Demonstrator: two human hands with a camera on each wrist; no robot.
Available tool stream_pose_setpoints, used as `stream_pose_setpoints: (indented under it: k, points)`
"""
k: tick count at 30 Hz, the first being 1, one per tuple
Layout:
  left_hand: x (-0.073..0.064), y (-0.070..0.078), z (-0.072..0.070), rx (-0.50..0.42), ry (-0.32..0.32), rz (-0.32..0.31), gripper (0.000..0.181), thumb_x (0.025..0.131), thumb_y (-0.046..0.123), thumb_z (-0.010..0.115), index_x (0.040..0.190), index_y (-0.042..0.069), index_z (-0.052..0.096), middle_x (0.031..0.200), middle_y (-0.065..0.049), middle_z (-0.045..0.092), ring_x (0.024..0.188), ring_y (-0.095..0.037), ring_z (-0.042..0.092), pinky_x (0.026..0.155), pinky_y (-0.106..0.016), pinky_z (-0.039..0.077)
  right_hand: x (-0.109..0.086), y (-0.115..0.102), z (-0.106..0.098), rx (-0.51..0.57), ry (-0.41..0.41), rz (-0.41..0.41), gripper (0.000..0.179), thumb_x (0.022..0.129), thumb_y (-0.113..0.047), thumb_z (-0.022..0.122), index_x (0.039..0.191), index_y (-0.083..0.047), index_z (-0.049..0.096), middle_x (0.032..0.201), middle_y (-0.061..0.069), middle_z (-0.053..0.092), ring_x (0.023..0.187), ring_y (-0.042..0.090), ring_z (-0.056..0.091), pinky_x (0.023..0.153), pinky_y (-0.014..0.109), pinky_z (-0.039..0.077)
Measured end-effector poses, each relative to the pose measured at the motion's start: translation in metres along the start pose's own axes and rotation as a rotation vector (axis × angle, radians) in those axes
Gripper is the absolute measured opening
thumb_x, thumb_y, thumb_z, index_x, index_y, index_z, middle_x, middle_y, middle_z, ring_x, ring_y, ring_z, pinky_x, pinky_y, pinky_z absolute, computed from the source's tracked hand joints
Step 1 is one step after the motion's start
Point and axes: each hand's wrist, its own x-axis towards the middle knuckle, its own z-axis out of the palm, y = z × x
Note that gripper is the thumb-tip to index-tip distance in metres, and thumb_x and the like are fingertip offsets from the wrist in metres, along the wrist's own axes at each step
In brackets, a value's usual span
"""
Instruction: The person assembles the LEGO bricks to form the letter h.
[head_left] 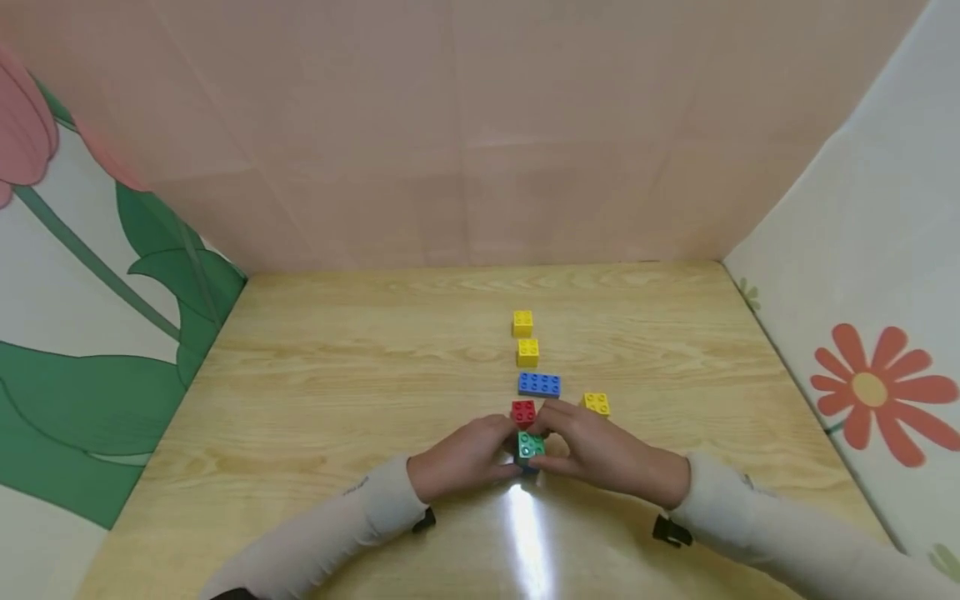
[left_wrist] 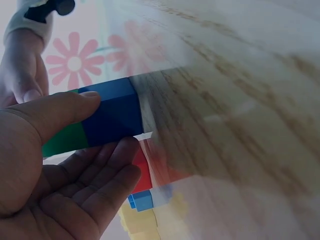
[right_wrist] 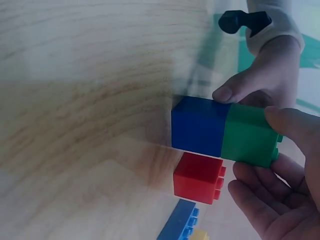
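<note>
It looks like a small play corner. I can't tell if it is in a home or a school. There is a wood table (head_left: pixel 337 350) with bright toy blocks (head_left: pixel 539 384) on it. A pink sheet (head_left: pixel 450 125) with fold lines hangs at the far side. The left wall (head_left: pixel 82 267) has big pink flowers (head_left: pixel 22 117) and green leaves (head_left: pixel 82 417). The right wall (head_left: pixel 922 167) has a red flower (head_left: pixel 902 389).

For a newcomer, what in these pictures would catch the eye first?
The big red flower on the right wall probably comes first. Next, the left hand and right hand meet around a green block stacked on a dark blue block on the table. Beyond, a red block, long blue block and two yellow blocks roughly line up.
</note>
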Motion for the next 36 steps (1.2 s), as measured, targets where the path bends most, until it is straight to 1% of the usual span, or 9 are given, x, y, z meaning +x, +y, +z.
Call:
stream_pose_setpoints:
  k: [4,9,15,18,22,25,31,34,36]
  points:
    - [0.0,0.001,-0.003,0.006,-0.012,-0.007,0.031,0.087,0.03,0.075,0.111,0.016,0.062,0.099,0.01,0.062,0.089,-0.001,0.057,0.08,-0.016,0.049,-0.002,0.003,0.002,0.01,0.02,-0.007,0.03,0.086,-0.036,0.075,0.108,-0.02,0.064,0.104,-0.014,0.062,0.098,0.003,0.059,0.084,0.031,0.054]
    - [0.0,0.001,-0.002,0.02,-0.014,-0.01,0.032,0.087,0.031,0.075,0.112,0.016,0.061,0.1,0.01,0.062,0.09,-0.001,0.057,0.079,-0.016,0.049,-0.003,0.005,0.003,0.022,0.038,-0.033,0.031,0.086,-0.039,0.075,0.109,-0.019,0.065,0.105,-0.013,0.062,0.098,0.002,0.059,0.084,0.032,0.055]
    - [-0.001,0.0,-0.003,0.036,0.007,0.01,0.038,0.087,0.034,0.074,0.117,0.016,0.061,0.102,0.011,0.062,0.093,0.0,0.057,0.083,-0.017,0.048,-0.004,0.006,0.004,-0.008,0.084,-0.057,0.038,0.085,-0.052,0.071,0.11,-0.023,0.067,0.107,-0.018,0.06,0.099,-0.001,0.057,0.085,0.026,0.053]
    - [-0.001,0.0,-0.004,0.044,0.004,0.0,0.039,0.087,0.036,0.074,0.119,0.016,0.061,0.104,0.011,0.062,0.094,0.0,0.057,0.084,-0.018,0.048,-0.006,0.009,0.005,-0.013,0.104,-0.05,0.044,0.084,-0.057,0.068,0.113,-0.024,0.066,0.109,-0.019,0.059,0.1,0.0,0.057,0.085,0.026,0.053]
    - [-0.002,-0.001,-0.005,0.042,-0.006,-0.019,0.04,0.087,0.032,0.075,0.121,0.016,0.061,0.106,0.011,0.062,0.096,0.0,0.057,0.086,-0.018,0.048,-0.009,0.013,0.002,-0.017,0.122,-0.039,0.05,0.084,-0.058,0.067,0.118,-0.021,0.066,0.112,-0.013,0.062,0.102,0.004,0.059,0.086,0.029,0.053]
    - [-0.002,-0.002,-0.005,0.049,-0.008,-0.017,0.041,0.086,0.029,0.076,0.123,0.016,0.061,0.107,0.011,0.063,0.098,0.0,0.057,0.087,-0.018,0.048,-0.011,0.015,-0.005,-0.039,0.146,-0.035,0.053,0.085,-0.056,0.068,0.121,-0.018,0.065,0.114,-0.007,0.064,0.104,0.007,0.06,0.087,0.032,0.053]
    - [-0.005,-0.004,-0.007,0.071,-0.014,-0.024,0.041,0.085,0.026,0.077,0.12,0.013,0.062,0.106,0.008,0.063,0.096,-0.001,0.057,0.087,-0.018,0.048,-0.015,0.023,-0.012,-0.065,0.209,-0.029,0.055,0.083,-0.052,0.072,0.126,-0.019,0.062,0.114,-0.01,0.062,0.103,0.012,0.063,0.084,0.032,0.055]
    - [-0.008,-0.007,-0.008,0.077,-0.016,-0.03,0.04,0.085,0.026,0.077,0.119,0.012,0.062,0.106,0.007,0.063,0.095,-0.001,0.057,0.086,-0.018,0.048,-0.017,0.027,-0.014,-0.069,0.229,-0.019,0.056,0.083,-0.054,0.071,0.127,-0.021,0.062,0.117,-0.01,0.061,0.105,0.012,0.062,0.085,0.032,0.055]
    - [-0.009,-0.01,-0.009,0.075,-0.018,-0.034,0.041,0.085,0.026,0.077,0.12,0.012,0.062,0.107,0.007,0.063,0.096,-0.002,0.057,0.086,-0.018,0.048,-0.02,0.029,-0.015,-0.061,0.238,-0.009,0.057,0.083,-0.055,0.071,0.127,-0.019,0.062,0.118,-0.007,0.062,0.106,0.013,0.062,0.085,0.033,0.055]
